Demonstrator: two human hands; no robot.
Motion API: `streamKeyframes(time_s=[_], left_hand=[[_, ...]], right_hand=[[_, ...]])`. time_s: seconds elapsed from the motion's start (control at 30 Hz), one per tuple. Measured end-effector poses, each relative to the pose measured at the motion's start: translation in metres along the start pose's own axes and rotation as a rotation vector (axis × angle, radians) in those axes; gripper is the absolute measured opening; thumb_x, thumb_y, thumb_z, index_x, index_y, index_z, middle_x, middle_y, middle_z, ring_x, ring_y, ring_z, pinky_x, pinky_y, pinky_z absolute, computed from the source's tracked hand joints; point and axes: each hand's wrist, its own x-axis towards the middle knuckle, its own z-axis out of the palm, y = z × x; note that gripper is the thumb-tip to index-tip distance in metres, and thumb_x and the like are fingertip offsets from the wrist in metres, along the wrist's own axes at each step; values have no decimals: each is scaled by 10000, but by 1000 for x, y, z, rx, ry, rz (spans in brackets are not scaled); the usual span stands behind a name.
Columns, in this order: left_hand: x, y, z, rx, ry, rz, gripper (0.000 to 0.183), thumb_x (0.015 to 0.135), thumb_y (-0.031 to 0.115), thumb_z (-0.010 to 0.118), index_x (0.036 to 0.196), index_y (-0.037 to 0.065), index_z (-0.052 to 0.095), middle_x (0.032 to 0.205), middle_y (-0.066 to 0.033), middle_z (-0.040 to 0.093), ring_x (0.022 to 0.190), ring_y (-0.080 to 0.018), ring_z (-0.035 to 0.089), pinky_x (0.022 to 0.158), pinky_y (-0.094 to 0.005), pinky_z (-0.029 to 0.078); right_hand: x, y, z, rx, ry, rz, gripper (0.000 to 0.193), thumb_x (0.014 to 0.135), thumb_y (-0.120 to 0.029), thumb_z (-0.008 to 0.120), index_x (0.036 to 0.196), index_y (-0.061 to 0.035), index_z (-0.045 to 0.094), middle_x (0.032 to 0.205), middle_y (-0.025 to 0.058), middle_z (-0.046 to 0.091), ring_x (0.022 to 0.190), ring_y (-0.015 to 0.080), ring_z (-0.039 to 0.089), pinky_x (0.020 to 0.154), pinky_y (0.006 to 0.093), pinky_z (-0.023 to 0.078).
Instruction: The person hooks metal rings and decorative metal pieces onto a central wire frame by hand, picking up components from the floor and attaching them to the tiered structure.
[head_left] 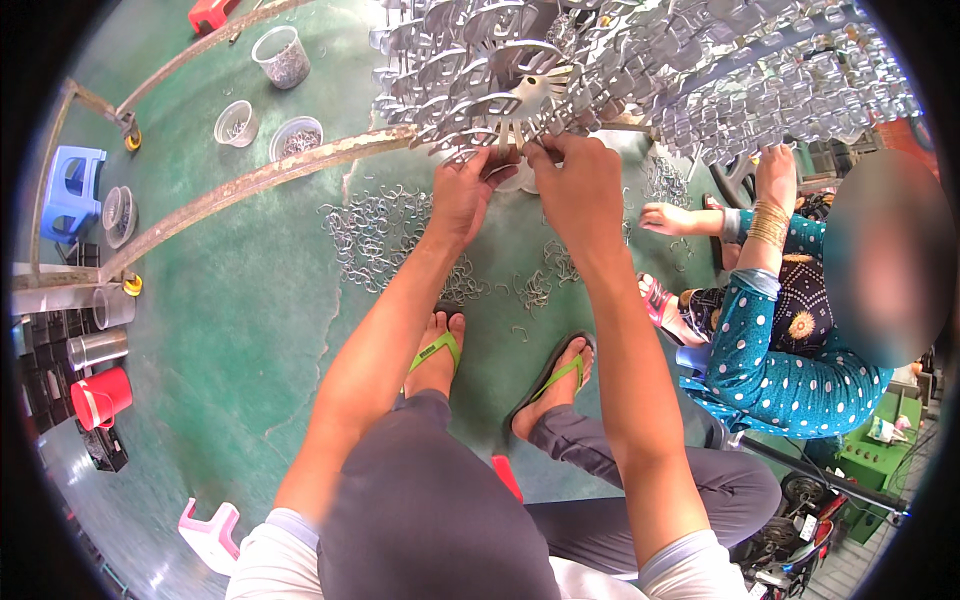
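Rows of curved silver metal parts (480, 75) hang on a rack at the top, overlapping closely. At their lower edge my left hand (465, 190) is closed, thumb and fingers pinching the end of a hanging silver part. Beside it my right hand (580, 185) is also closed, its fingertips pressed together at the same low row. The two hands are a small gap apart. What lies right between the fingertips is partly hidden. A paler fan-shaped part with prongs (538, 88) hangs just above them.
Wire hooks (375, 235) lie scattered on the green floor below. Tubs of small parts (282, 60) stand left, behind a rusty frame bar (260, 175) on castors. A co-worker in a dotted top (770, 340) sits close on the right, reaching up to the hanging parts. A blue stool (72, 190) stands far left.
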Motion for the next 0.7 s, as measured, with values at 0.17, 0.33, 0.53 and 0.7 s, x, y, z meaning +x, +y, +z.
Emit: streamKeyframes(time_s=[0.17, 0.33, 0.53, 0.7], left_hand=[[-1, -3, -5, 4, -65, 13, 258, 1013, 131, 526, 1153, -72, 603, 1113, -212, 677, 1032, -311, 663, 927, -442, 526], [6, -4, -13, -133, -166, -9, 302, 1020, 145, 505, 1237, -59, 555, 1174, -213, 654, 1046, -323, 660, 934, -442, 525], [7, 4, -3, 38, -101, -76, 306, 1041, 201, 486, 1220, -39, 549, 1155, -198, 664, 1042, -298, 666, 929, -426, 533], [5, 5, 1, 25, -99, -130, 307, 1041, 245, 510, 1152, -31, 585, 1107, -184, 685, 994, -271, 676, 892, -390, 543]], right_hand=[[-1, -1, 0, 14, -65, 186, 236, 863, -244, 668, 905, -25, 748, 766, 207, 692, 757, 400, 677, 705, 485, 524], [1, 4, -4, 44, -95, 191, 237, 863, -250, 671, 909, -30, 745, 771, 203, 694, 765, 387, 683, 712, 483, 524], [2, 12, -1, 62, -69, 177, 223, 865, -247, 672, 906, -40, 744, 765, 186, 700, 748, 389, 682, 708, 469, 527], [-10, 4, -5, 63, -67, 243, 270, 857, -261, 691, 888, 7, 690, 766, 193, 696, 761, 388, 686, 685, 467, 533]])
